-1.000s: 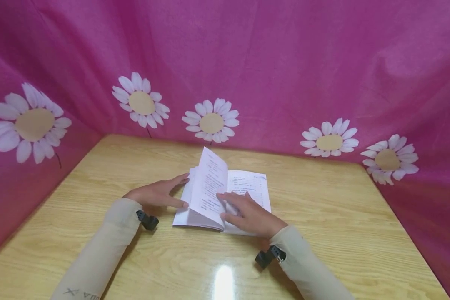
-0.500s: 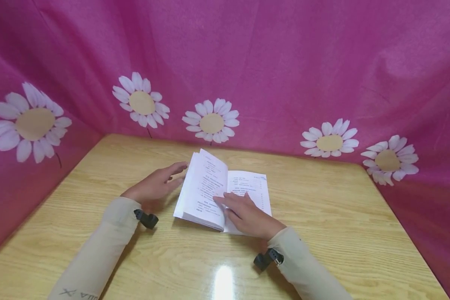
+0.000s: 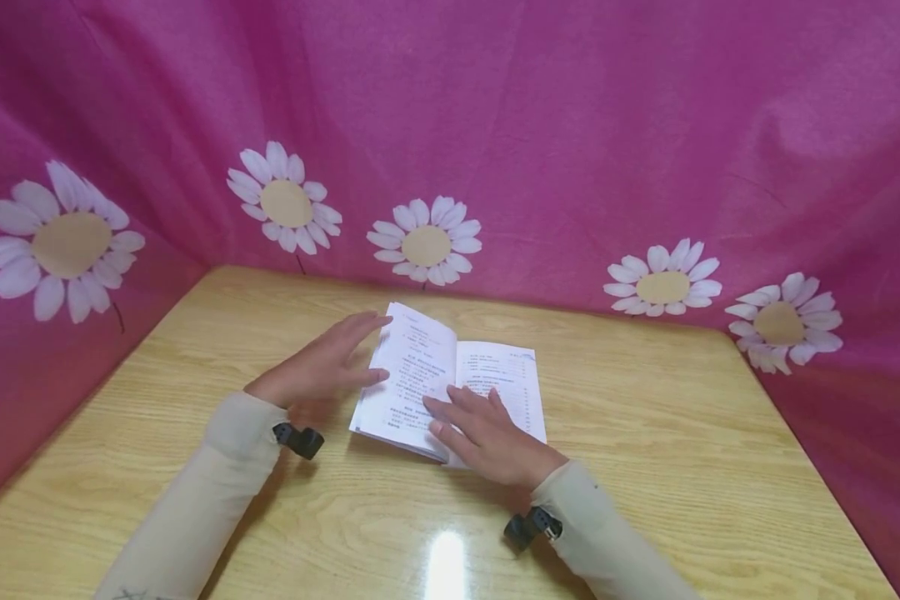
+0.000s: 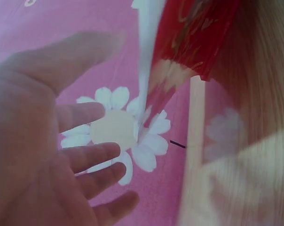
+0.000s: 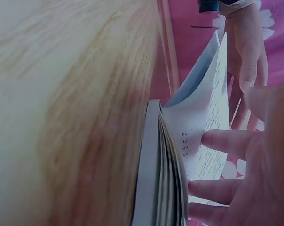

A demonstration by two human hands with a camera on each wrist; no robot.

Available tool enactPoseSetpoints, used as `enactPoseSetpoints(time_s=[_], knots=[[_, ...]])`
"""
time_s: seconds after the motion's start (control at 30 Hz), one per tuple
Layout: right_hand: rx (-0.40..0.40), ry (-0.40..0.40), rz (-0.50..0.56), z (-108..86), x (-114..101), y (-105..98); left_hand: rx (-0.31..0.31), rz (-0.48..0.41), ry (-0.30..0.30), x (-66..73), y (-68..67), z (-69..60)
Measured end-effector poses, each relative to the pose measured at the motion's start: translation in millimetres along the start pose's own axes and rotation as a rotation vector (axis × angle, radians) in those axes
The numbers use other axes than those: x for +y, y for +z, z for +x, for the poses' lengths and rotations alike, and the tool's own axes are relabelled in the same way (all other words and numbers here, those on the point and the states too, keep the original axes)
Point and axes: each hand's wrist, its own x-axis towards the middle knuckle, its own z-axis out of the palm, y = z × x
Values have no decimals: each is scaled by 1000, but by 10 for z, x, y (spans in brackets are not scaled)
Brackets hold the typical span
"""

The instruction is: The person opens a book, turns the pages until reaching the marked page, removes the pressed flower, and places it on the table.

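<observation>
An open book (image 3: pixel 420 367) with printed white pages lies on the table, its left side raised a little off the wood. My left hand (image 3: pixel 318 362) is at its left edge, fingers spread and extended; in the left wrist view the hand (image 4: pixel 62 141) has nothing in its fingers, beside the book's red cover (image 4: pixel 193 37). My right hand (image 3: pixel 495 437) lies over the lower middle of the book with relaxed fingers. In the right wrist view its fingertips (image 5: pixel 196 186) touch the page by the thick stack of leaves.
The wooden table (image 3: pixel 645 467) runs out to both sides, with a bright light reflection near its front. A pink curtain (image 3: pixel 540 167) with large white flowers hangs behind and beside it. A small black camera sits on each wrist.
The lifted leaves have come down onto the left side of the book. My left hand has moved slightly up and right to the page edge; my right hand has shifted slightly left.
</observation>
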Motion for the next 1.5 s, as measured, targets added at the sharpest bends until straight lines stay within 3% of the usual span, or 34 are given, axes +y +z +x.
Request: enactPoseSetpoints(time_s=[0.37, 0.63, 0.9, 1.1, 1.5], knots=[[-4, 30, -32, -16, -38, 30, -88, 196, -2, 115, 170, 17], [4, 34, -42, 1, -58, 63, -198, 289, -17, 113, 296, 36], [-23, 29, -37, -5, -24, 19, -251, 272, -105, 63, 391, 46], [-4, 45, 3, -38, 57, -145, -279, 242, -142, 32, 447, 51], [6, 219, 85, -120, 493, -484, -297, 258, -201, -14, 488, 30]])
